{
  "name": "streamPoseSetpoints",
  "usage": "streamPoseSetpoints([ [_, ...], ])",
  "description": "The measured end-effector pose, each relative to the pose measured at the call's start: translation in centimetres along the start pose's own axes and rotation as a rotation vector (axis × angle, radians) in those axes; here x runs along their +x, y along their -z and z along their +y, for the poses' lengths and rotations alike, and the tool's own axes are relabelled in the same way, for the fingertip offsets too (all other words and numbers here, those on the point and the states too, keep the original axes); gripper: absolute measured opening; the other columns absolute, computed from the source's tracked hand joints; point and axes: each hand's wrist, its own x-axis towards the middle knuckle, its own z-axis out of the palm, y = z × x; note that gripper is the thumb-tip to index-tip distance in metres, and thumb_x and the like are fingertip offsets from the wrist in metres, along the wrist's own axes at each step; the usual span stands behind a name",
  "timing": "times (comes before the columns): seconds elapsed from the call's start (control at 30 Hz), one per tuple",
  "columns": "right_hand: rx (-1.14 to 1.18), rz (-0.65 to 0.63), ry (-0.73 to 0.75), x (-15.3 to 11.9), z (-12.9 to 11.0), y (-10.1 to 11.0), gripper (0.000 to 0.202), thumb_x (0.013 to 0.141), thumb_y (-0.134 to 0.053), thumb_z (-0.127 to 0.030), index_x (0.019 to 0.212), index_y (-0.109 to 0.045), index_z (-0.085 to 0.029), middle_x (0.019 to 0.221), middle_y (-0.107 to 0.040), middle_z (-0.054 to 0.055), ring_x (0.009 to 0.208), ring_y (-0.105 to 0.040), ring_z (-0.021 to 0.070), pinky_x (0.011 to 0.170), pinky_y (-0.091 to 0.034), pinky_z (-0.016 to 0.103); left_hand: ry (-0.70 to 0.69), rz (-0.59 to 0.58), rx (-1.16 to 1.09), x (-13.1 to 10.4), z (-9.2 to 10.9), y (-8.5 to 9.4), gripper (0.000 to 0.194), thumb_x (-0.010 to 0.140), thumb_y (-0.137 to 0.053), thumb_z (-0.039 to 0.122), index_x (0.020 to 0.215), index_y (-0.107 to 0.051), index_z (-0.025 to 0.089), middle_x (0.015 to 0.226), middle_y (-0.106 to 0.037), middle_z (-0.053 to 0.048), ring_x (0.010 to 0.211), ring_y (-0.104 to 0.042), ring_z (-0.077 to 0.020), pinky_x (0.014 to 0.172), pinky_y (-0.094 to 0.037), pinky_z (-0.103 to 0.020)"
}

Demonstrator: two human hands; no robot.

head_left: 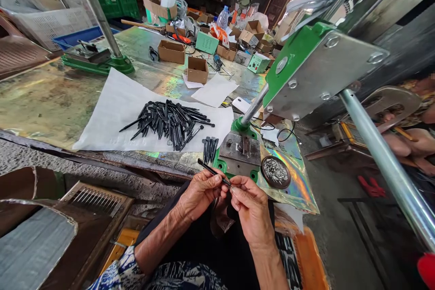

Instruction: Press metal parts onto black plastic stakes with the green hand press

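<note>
My left hand (201, 194) is closed on a slim black piece (211, 171), which slants down toward the right between thumb and fingers. At its lower end my right hand (250, 204) pinches with thumb and fingertips; whatever small thing lies in that pinch is hidden. Just beyond the hands is the metal base plate (239, 152) of a green press. Several black pieces (210, 148) lie in a small row left of the plate. A larger heap of black pieces (170, 122) rests on a white sheet (105, 120). To the right, a round dish (264, 175) holds small silvery parts (276, 171).
The press's green and steel head (319, 68) rises at the right, close above the table. A second green press (118, 64) stands at the back left. Small cardboard boxes (171, 51) are behind the heap. Another person (404, 140) sits at far right.
</note>
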Motion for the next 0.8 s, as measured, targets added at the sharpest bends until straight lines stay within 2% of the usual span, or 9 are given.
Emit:
streamPoseSetpoints([
  [0.27,-0.019,-0.006,-0.010,0.0,0.1,0.1,0.016,0.069,-0.072,-0.025,0.079,-0.065,-0.015,0.061,-0.054,-0.001,0.050,-0.036,0.0070,0.046,-0.025,0.020,0.006,-0.003,0.019,0.0,-0.1,0.0,0.029,0.065,-0.082,0.026,0.077,-0.063,0.009,0.067,-0.067,-0.004,0.057,-0.062,-0.0104,0.055,-0.052,-0.019],
  [0.4,-0.119,-0.011,0.007,0.0,0.2,0.7,0.018,0.071,-0.070,-0.028,0.082,-0.062,-0.016,0.063,-0.053,-0.001,0.051,-0.037,0.0075,0.046,-0.025,0.021,-0.036,0.012,0.071,-0.1,0.2,-0.3,0.029,0.063,-0.082,0.027,0.076,-0.063,0.010,0.069,-0.067,-0.004,0.058,-0.062,-0.0115,0.055,-0.052,-0.020],
  [0.6,-0.376,0.008,0.120,0.1,1.1,1.6,0.016,0.080,-0.063,-0.031,0.087,-0.058,-0.018,0.064,-0.046,-0.004,0.054,-0.035,0.0086,0.049,-0.027,0.022,-0.122,-0.004,0.297,-0.2,0.4,-0.4,0.026,0.069,-0.077,0.030,0.079,-0.063,0.010,0.065,-0.068,-0.005,0.057,-0.063,-0.0130,0.058,-0.052,-0.023],
  [0.8,-0.227,0.115,0.043,1.6,1.6,0.8,0.024,0.072,-0.071,-0.034,0.082,-0.058,-0.017,0.064,-0.052,-0.003,0.053,-0.039,0.0096,0.048,-0.027,0.022,-0.220,0.059,0.599,0.7,1.1,-0.9,0.018,0.073,-0.068,0.029,0.077,-0.063,0.012,0.062,-0.065,-0.002,0.057,-0.060,-0.0126,0.059,-0.051,-0.024],
])
